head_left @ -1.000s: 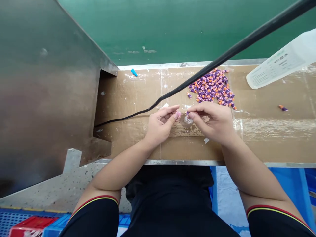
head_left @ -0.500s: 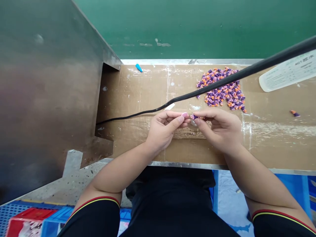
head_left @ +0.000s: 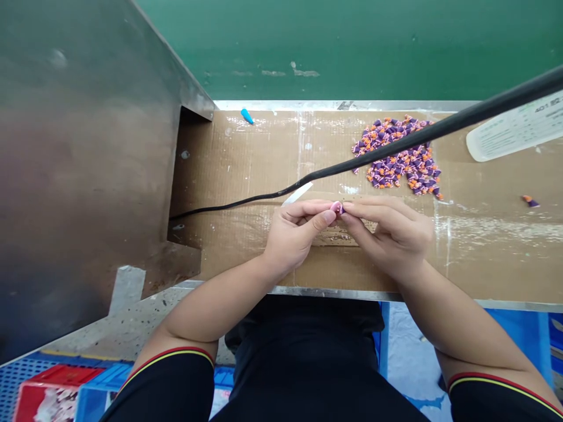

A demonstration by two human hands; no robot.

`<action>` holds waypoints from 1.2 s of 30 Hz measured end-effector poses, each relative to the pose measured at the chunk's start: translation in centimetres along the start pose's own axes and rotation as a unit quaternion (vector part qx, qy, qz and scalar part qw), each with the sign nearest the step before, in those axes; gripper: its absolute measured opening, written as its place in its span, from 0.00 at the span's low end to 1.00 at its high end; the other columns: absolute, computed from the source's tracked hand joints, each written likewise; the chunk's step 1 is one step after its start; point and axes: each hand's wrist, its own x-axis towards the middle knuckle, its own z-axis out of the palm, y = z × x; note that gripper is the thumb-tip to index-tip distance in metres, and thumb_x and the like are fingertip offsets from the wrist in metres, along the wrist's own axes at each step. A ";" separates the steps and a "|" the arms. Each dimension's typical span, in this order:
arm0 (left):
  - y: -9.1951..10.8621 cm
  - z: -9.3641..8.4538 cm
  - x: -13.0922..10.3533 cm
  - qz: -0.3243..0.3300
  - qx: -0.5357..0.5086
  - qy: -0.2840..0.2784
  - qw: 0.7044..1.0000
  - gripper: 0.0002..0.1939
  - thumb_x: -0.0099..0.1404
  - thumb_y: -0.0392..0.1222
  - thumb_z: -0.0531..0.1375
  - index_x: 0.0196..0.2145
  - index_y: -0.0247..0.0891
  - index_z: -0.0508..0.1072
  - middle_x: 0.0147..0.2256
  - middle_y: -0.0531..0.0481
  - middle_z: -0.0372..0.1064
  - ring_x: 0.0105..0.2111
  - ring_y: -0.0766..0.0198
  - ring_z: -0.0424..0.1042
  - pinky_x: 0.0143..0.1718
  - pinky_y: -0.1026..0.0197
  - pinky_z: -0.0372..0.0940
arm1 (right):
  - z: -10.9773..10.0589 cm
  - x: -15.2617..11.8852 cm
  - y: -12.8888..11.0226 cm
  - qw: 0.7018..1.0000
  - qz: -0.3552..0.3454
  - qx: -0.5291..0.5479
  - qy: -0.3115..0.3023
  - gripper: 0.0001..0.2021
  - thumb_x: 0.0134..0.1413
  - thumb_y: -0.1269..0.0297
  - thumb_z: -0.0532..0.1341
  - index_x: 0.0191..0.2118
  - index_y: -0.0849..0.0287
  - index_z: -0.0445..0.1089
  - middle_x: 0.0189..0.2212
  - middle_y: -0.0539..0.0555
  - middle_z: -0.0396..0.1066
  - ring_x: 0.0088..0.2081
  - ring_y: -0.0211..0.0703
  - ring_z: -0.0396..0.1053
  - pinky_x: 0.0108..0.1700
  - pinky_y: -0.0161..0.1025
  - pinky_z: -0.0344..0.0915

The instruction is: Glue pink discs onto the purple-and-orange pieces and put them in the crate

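Between thumb and forefinger, my left hand point(head_left: 295, 235) pinches a small pink piece point(head_left: 336, 207). My right hand point(head_left: 389, 233) is closed on a small purple piece point(head_left: 343, 208), mostly covered by the fingertips. The two pieces touch or nearly touch above the cardboard-covered table point(head_left: 246, 170). Behind my right hand lies a pile of small purple, pink and orange pieces point(head_left: 389, 167). A white strip point(head_left: 298, 193) lies just behind my left hand.
A black cable point(head_left: 325, 173) crosses over the table and part of the pile. At the right are a white bottle point(head_left: 505, 138) and a single purple-orange piece point(head_left: 530, 201). A blue cap point(head_left: 247, 116) lies at the back; a metal housing point(head_left: 92, 152) stands at the left.
The pink piece and the purple piece, apart before, have come together between my fingertips. More of the white strip shows. The view has shifted slightly.
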 end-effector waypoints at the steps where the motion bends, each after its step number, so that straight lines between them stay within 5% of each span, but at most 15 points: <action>1: 0.0 0.0 -0.1 0.024 0.018 0.000 1.000 0.13 0.60 0.56 0.80 0.37 0.47 0.88 0.41 0.46 0.85 0.41 0.59 0.84 0.46 0.57 0.83 | 0.0 0.0 -0.1 1.000 -0.007 -0.004 0.003 0.07 0.70 0.65 0.70 0.46 0.41 0.82 0.39 0.49 0.85 0.38 0.48 0.84 0.41 0.47 0.85; 8: -0.3 0.3 -0.7 0.211 0.150 0.028 0.965 0.03 0.70 0.46 0.74 0.42 0.49 0.88 0.42 0.47 0.85 0.45 0.58 0.86 0.52 0.55 0.83 | 0.2 0.0 -0.5 0.997 -0.063 -0.011 0.035 0.12 0.67 0.72 0.71 0.48 0.43 0.80 0.40 0.48 0.86 0.36 0.45 0.85 0.39 0.42 0.85; 14: -1.4 -0.3 -0.5 0.293 0.188 -0.001 0.937 0.13 0.72 0.36 0.71 0.50 0.53 0.86 0.46 0.50 0.85 0.47 0.61 0.85 0.56 0.57 0.82 | 0.5 0.0 -0.3 0.994 -0.082 0.005 0.069 0.14 0.64 0.76 0.73 0.48 0.49 0.79 0.39 0.48 0.85 0.36 0.41 0.85 0.40 0.35 0.84; 23: -1.3 -0.1 -0.9 0.253 0.170 0.004 0.952 0.10 0.73 0.41 0.72 0.50 0.55 0.87 0.46 0.50 0.85 0.48 0.60 0.85 0.57 0.55 0.82 | 0.6 -0.1 -0.3 0.994 -0.084 -0.008 0.072 0.12 0.65 0.74 0.72 0.48 0.48 0.80 0.39 0.48 0.85 0.36 0.42 0.85 0.40 0.38 0.85; 27: -0.9 0.1 -0.6 0.181 0.119 -0.030 0.976 0.10 0.73 0.48 0.71 0.51 0.49 0.87 0.51 0.46 0.84 0.50 0.56 0.85 0.54 0.55 0.82 | 0.5 0.3 0.3 0.995 -0.073 0.009 0.067 0.13 0.66 0.73 0.71 0.50 0.48 0.80 0.40 0.48 0.86 0.37 0.42 0.84 0.41 0.38 0.84; 31: -0.9 -0.5 0.0 0.109 0.102 -0.026 0.988 0.18 0.72 0.52 0.71 0.55 0.43 0.83 0.57 0.41 0.81 0.48 0.55 0.85 0.46 0.58 0.83 | -2.4 1.5 2.5 0.999 -0.023 -0.021 0.034 0.09 0.67 0.70 0.70 0.49 0.50 0.81 0.40 0.48 0.85 0.36 0.42 0.83 0.37 0.38 0.81; 36: -1.0 -1.5 0.7 0.100 0.120 -0.001 0.988 0.12 0.69 0.42 0.71 0.49 0.40 0.84 0.51 0.42 0.82 0.44 0.60 0.85 0.48 0.60 0.82 | -7.7 0.7 6.1 0.980 -0.005 -0.180 -0.082 0.07 0.64 0.70 0.65 0.36 0.50 0.77 0.35 0.51 0.81 0.37 0.47 0.80 0.39 0.43 0.77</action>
